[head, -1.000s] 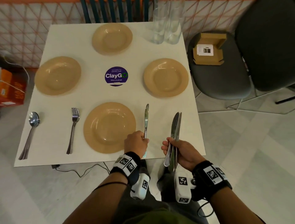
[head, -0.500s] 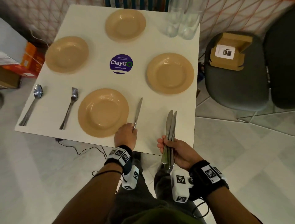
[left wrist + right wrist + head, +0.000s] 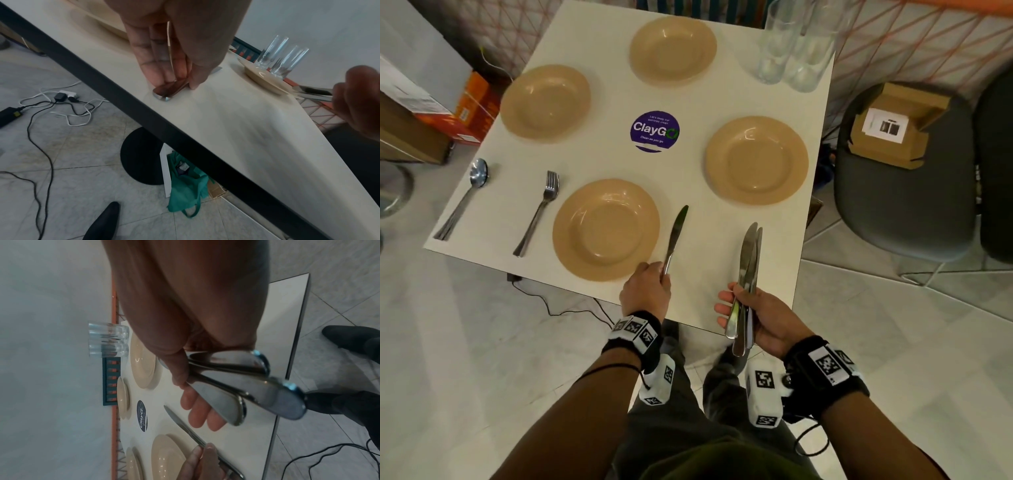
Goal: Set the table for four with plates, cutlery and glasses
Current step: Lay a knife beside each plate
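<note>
Four tan plates sit on the white table. To the right of the near plate lies a knife, its tip pointing away from me. My left hand pinches the knife's handle; in the left wrist view the handle end rests on the tabletop under my left hand. My right hand grips a bundle of knives above the table's near right corner, and their handles fan out below my right hand. A fork lies left of the near plate.
Stacked spoons lie at the table's left corner and tall glasses stand at the far right corner. A grey chair carrying a cardboard box is to the right. Cables and boxes lie on the floor to the left.
My left hand has slid back along the knife to its handle end, and the knife now leans slightly to the right beside the plate. My right hand still holds the bundle.
</note>
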The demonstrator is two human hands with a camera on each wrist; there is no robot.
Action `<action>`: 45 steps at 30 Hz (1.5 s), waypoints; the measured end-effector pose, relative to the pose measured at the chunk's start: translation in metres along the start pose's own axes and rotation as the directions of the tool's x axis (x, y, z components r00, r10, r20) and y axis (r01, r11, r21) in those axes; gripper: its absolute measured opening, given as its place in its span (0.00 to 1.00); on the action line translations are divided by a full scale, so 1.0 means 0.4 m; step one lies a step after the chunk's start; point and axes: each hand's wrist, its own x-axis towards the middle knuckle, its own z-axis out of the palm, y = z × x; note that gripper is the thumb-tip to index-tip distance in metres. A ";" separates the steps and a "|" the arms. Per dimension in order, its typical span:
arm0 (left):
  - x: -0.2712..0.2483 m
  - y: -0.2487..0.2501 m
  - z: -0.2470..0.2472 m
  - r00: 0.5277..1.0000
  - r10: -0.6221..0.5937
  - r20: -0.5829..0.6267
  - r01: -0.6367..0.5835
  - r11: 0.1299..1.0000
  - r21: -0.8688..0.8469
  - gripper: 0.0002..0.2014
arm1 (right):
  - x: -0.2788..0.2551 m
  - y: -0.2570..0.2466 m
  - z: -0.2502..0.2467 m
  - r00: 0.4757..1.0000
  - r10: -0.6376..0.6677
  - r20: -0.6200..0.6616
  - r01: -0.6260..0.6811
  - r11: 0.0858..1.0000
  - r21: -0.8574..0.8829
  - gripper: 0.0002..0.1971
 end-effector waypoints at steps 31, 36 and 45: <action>-0.009 -0.025 -0.042 0.991 0.113 -0.072 -0.119 0.989 -0.089 0.11 | 0.032 0.008 0.045 0.999 -0.040 0.002 0.039 0.993 -0.114 0.14; -0.017 -0.028 -0.104 0.916 0.371 -0.154 -0.397 0.893 -0.213 0.11 | 0.040 0.008 0.074 0.998 -0.058 0.012 0.060 0.988 -0.141 0.17; 0.055 0.008 -0.204 0.380 0.924 -0.038 -0.919 0.382 0.092 0.23 | 0.057 -0.006 0.171 0.992 -0.122 0.041 0.127 0.983 -0.129 0.12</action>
